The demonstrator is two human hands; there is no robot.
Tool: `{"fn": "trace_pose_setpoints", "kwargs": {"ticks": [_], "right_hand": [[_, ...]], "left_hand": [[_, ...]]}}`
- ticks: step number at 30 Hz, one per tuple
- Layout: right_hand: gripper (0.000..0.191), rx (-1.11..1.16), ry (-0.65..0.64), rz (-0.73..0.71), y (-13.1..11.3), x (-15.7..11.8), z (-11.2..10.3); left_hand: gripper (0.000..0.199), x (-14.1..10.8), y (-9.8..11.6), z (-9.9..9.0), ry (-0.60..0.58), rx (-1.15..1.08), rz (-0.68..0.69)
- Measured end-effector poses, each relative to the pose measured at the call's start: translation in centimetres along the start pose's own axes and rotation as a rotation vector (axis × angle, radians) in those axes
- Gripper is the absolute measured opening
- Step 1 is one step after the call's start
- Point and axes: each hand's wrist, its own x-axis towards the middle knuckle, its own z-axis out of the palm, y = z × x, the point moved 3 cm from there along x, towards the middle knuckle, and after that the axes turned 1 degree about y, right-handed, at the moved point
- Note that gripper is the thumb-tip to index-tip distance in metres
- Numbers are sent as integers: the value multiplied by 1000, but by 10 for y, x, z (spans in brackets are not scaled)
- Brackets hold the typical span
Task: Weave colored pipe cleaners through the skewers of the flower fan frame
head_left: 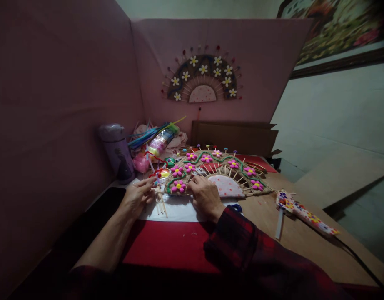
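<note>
A half-round craft fan [221,160] wrapped in brown twine lies on the table, with pink flowers, a wavy green line and thin sticks tipped with coloured balls. My right hand [206,195] is closed at its inner left edge, fingers bent around the twine-covered part. To the left of the fan, my left hand [139,196] has its thumb and fingers drawn together. What they pinch is too small to make out. Thin wooden sticks [161,204] lie just beside these fingertips on a white sheet [181,210]. A dotted white half-circle [226,185] fills the fan's centre.
A flower-decorated glue gun [307,212] with a cord rests at the right. At the left stands a purple bottle [117,154]. Pipe cleaners and a clay pack [162,139] are piled behind. Cardboard [232,137] leans at the back, below another fan [203,77] on the pink panel.
</note>
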Motion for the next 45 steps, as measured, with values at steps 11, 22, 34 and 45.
{"fn": "trace_pose_setpoints", "kwargs": {"ticks": [11, 22, 34, 45], "right_hand": [[16, 1, -16, -7, 1, 0, 2], [19, 6, -31, -3, 0, 0, 1], [18, -3, -10, 1, -2, 1, 2], [16, 6, 10, -8, 0, 0, 4]], "left_hand": [[23, 4, -3, -2, 15, 19, 54], [26, 5, -5, -1, 44, 40, 64], [30, 6, -6, 1, 69, 17, 72], [30, 2, -2, -2, 84, 9, 54]]}}
